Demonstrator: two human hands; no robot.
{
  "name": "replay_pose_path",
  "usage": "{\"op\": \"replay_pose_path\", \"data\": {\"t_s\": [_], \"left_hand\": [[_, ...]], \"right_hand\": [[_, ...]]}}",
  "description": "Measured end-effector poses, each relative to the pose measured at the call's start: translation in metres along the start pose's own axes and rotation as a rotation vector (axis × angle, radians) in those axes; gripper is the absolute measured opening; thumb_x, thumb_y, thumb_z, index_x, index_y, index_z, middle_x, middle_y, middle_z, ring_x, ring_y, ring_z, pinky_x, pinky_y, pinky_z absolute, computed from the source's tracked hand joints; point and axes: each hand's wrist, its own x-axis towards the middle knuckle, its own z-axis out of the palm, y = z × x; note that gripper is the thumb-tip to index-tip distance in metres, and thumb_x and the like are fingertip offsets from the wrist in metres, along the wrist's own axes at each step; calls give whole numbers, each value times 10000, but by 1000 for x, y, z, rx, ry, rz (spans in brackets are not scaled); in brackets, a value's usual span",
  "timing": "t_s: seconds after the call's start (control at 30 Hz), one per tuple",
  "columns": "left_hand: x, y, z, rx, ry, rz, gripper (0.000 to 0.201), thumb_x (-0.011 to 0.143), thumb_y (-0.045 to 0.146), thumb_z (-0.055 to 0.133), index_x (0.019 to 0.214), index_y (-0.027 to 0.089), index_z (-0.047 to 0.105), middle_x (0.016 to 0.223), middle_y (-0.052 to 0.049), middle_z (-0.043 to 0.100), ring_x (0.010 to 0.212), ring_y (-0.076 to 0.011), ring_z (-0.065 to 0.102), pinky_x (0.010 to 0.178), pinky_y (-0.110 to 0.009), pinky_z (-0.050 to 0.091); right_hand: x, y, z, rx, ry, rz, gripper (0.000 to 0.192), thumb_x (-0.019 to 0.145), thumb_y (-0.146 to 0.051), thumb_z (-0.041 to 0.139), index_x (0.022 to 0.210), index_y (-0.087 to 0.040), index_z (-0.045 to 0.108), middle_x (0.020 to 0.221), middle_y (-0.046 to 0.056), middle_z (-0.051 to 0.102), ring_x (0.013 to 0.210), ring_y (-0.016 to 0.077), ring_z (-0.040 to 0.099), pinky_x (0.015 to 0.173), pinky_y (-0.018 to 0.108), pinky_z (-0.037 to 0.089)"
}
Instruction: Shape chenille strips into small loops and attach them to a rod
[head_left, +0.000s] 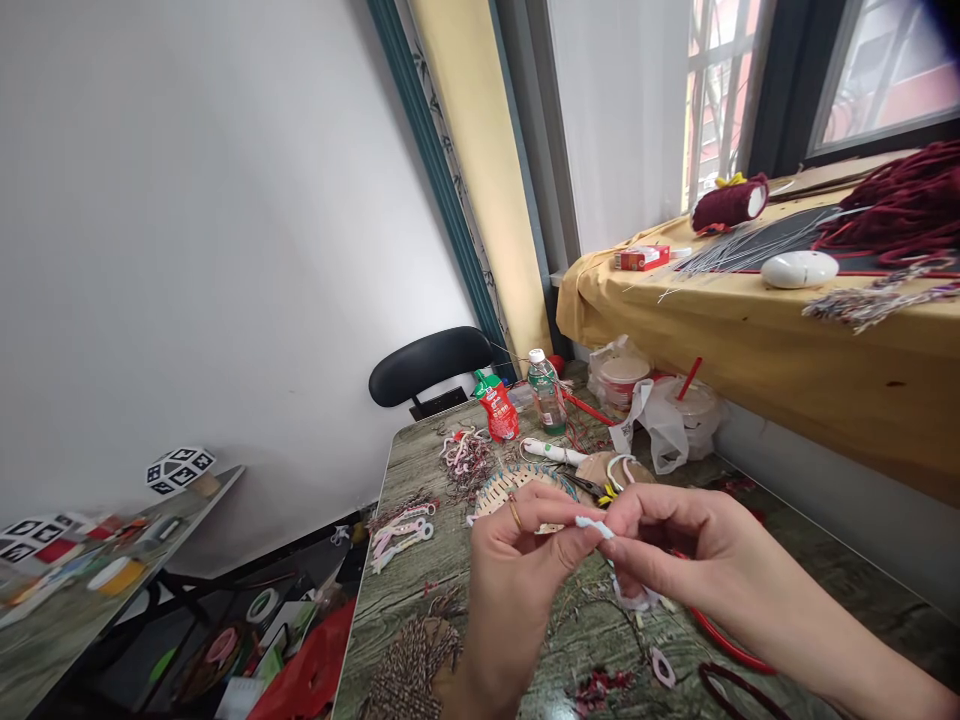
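Observation:
My left hand (514, 570) and my right hand (686, 540) meet above the table, thumbs and fingertips pinching a short light-blue cord (594, 526) between them. Pale strands of it seem to hang below my right fingers, partly hidden. Behind my left hand lies a round, light-coloured woven piece (517, 484) with blue edging. Pliers with yellow handles (606, 494) lie just beyond my fingertips. To the left are pink and white braided cords with looped ends (401, 535). A small pink ring (663, 667) lies below my right hand.
A brown twisted yarn bundle (414, 665) sits at the near left. Farther back stand a red pouch (498, 408), a plastic bottle (547, 395) and bagged cups (679, 415). On the right, a yellow-covered ledge (750, 345) carries dark red yarn (900, 210). A black chair (431, 368) stands behind.

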Motion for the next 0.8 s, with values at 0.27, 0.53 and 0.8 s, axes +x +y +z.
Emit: {"op": "replay_pose_path", "data": {"t_s": [0.27,0.53,0.8], "left_hand": [[1,2,8,84,174,-128,56,704,166,683,739,154,641,677,2,644,632,-92,576,613,-196,468],[2,7,10,158,100,-195,200,665,155,703,757,185,529,679,32,642,599,-84,590,555,-176,459],[3,11,10,230,103,-237,254,569,51,723,742,180,589,657,33,645,620,-99,600,593,-196,471]], "right_hand": [[-5,-4,-8,-312,195,-205,101,817,-322,568,808,-223,584,807,22,616,734,181,566,642,285,446],[13,-11,-12,-264,-45,-48,199,776,-387,599,724,-197,622,686,4,592,642,160,513,559,262,378],[11,-6,-18,-312,-99,-117,251,880,-409,473,773,-197,553,758,8,558,732,169,514,623,255,402]]}}
